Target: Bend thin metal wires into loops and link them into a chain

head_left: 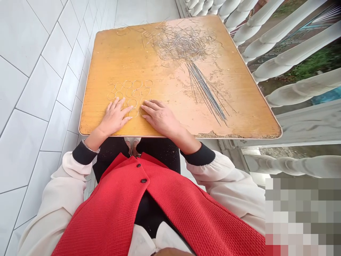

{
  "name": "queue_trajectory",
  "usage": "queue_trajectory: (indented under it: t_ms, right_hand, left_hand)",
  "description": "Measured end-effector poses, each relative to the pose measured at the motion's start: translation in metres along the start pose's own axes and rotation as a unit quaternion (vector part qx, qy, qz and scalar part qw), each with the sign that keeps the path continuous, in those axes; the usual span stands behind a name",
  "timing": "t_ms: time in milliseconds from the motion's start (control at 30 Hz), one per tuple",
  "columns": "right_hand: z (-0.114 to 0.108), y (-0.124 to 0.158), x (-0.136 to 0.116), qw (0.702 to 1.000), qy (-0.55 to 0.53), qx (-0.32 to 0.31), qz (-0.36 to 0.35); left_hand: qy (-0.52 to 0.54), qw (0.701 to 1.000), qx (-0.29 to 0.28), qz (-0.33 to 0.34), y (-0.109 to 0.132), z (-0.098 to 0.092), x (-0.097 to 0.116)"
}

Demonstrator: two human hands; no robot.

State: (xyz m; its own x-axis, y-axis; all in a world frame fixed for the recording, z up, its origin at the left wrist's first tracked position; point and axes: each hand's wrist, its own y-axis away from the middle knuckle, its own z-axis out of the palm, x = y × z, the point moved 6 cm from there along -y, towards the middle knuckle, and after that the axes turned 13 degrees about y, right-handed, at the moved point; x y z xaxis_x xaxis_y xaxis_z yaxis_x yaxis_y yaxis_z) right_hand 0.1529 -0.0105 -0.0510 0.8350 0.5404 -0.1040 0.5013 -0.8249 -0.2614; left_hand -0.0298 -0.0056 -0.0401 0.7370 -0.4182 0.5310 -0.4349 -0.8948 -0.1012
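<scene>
Left hand (114, 118) and right hand (160, 119) lie flat, fingers open, gripping nothing, just beside the wire rings (128, 93) on the table (112, 53)

Free room on the bench (114, 53): bare wood ran from beyond the left hand (114, 117) to the far edge, on the left side. Wire rings (128, 94) lay against the left hand and the right hand (160, 119), in the way straight ahead. Wire tangle (181, 44) blocked the far middle. Straight wire bundle (207, 94) stood off to the right of the right hand, bare strip between them. Past the right edge, white balustrade (279, 42) in the way. Past the left edge, open air over tile floor (39, 106).
</scene>
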Motion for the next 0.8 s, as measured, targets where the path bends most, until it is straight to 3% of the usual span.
queue_trajectory:
  t_ms: [333,467,533,633,700,800]
  right_hand:
    - [-0.002,-0.001,0.001,1.000,-0.011,0.011,-0.005]
    - [-0.031,0.009,0.019,0.998,-0.017,0.052,0.032]
    - [-0.055,0.008,0.042,0.995,-0.019,0.071,0.066]
    - [-0.087,-0.007,0.097,0.987,0.004,0.057,0.151]
    - [-0.103,-0.027,0.137,0.976,0.049,0.049,0.207]
    - [-0.109,-0.070,0.185,0.962,0.083,0.018,0.258]
  left_hand:
    - [-0.004,1.000,-0.002,0.021,0.003,-0.006,-0.002]
    - [0.035,0.997,0.041,0.052,0.007,-0.039,-0.005]
    - [0.048,0.993,0.094,0.059,0.007,-0.067,-0.010]
    - [0.069,0.984,0.157,0.055,-0.004,-0.102,-0.022]
    - [0.101,0.978,0.178,0.041,-0.018,-0.110,-0.033]
    - [0.113,0.975,0.192,0.016,-0.043,-0.103,-0.048]
